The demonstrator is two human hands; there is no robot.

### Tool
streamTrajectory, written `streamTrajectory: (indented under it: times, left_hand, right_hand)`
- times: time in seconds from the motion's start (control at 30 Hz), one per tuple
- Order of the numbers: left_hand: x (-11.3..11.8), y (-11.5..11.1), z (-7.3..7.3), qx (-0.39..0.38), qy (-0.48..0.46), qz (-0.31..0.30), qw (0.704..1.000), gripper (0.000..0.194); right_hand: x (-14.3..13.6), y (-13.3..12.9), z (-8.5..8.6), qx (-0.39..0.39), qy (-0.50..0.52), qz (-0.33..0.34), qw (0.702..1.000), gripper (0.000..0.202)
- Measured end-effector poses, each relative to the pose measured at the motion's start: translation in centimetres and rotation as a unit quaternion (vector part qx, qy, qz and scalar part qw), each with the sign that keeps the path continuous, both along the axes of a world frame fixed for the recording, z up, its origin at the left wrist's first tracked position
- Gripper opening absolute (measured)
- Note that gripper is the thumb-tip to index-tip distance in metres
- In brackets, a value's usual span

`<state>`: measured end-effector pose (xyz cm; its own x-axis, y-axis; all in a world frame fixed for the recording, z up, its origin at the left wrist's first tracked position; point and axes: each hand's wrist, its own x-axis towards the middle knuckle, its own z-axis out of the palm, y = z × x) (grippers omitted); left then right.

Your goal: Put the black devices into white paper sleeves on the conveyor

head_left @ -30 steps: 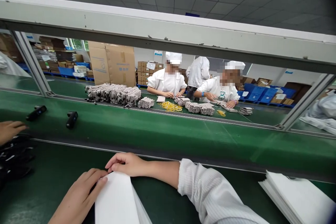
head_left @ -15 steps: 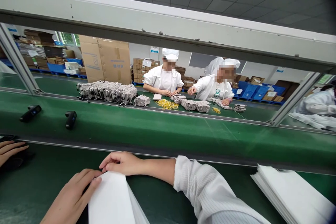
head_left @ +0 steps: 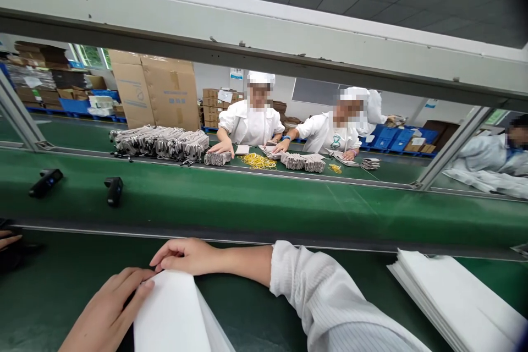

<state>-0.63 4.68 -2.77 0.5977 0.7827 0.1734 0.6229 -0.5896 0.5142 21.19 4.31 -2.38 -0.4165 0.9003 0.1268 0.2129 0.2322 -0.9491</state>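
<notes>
In front of me lies a folded white sheet (head_left: 169,311), paper or thin cloth, with a sheer layer showing along its right side. My left hand (head_left: 109,305) grips its upper left edge, the thumb on top and the fingers beyond the edge. My right hand (head_left: 185,256) reaches across from the right, its fingers curled and closed at the top corner beside the left fingertips. Whatever lies between the fingertips at that corner is hidden. To the right rests a stack of similar white sheets (head_left: 462,300).
Two black devices (head_left: 114,191) sit on the green ledge (head_left: 247,203). Another person's hand (head_left: 8,239) shows at the left edge. Beyond the metal frame (head_left: 247,58), co-workers handle grey bundles (head_left: 303,162) near yellow bands (head_left: 258,161). Cartons (head_left: 169,91) stand behind.
My hands keep nearly the same hold on the white sheet; the view has shifted slightly. Across the ledge, one co-worker's hand has moved onto a grey bundle, and another's has lowered to the table.
</notes>
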Motion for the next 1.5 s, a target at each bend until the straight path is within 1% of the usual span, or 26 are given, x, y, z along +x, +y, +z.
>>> streamTrajectory:
  times: [0.23, 0.4, 0.57, 0.67, 0.87, 1.0, 1.13, 1.3, 1.5]
  left_hand:
    - [0.3, -0.7, 0.9, -0.007, 0.006, 0.003, 1.000, 0.039]
    - [0.5, -1.1, 1.5, 0.006, 0.001, 0.000, 1.000, 0.039]
    - [0.7, -1.3, 1.9, 0.026, -0.006, -0.002, 1.000, 0.037]
    - [0.8, -1.5, 2.2, 0.025, -0.004, -0.002, 1.000, 0.036]
    - [0.7, -1.3, 1.8, 0.016, -0.001, 0.002, 1.000, 0.039]
    - [0.6, -1.1, 1.6, 0.011, 0.007, 0.007, 1.000, 0.041]
    - [0.7, -1.1, 1.7, 0.009, 0.008, 0.007, 1.000, 0.042]
    - [0.8, -1.2, 1.9, 0.007, 0.011, 0.006, 1.000, 0.043]
    - [0.8, -1.4, 2.1, -0.011, 0.017, 0.013, 1.000, 0.043]
  right_hand:
    - [-0.1, -0.1, -0.3, 0.002, 0.025, 0.000, 1.000, 0.021]
    - [-0.2, -0.3, -0.1, 0.003, 0.019, -0.008, 1.000, 0.020]
    - [-0.3, -0.6, 0.3, -0.023, 0.028, -0.012, 0.999, 0.019]
    - [-0.3, -0.7, 0.3, -0.015, 0.026, -0.014, 0.999, 0.019]
    - [-0.3, -0.5, 0.0, -0.012, 0.030, -0.013, 0.999, 0.019]
    - [-0.3, -0.5, 0.2, -0.008, 0.032, -0.010, 0.999, 0.018]
    - [-0.3, -0.5, 0.2, -0.007, 0.031, -0.013, 0.999, 0.018]
    - [-0.2, -0.2, -0.2, -0.002, 0.027, -0.006, 1.000, 0.019]
    - [-0.1, -0.1, -0.4, 0.008, 0.030, 0.000, 1.000, 0.020]
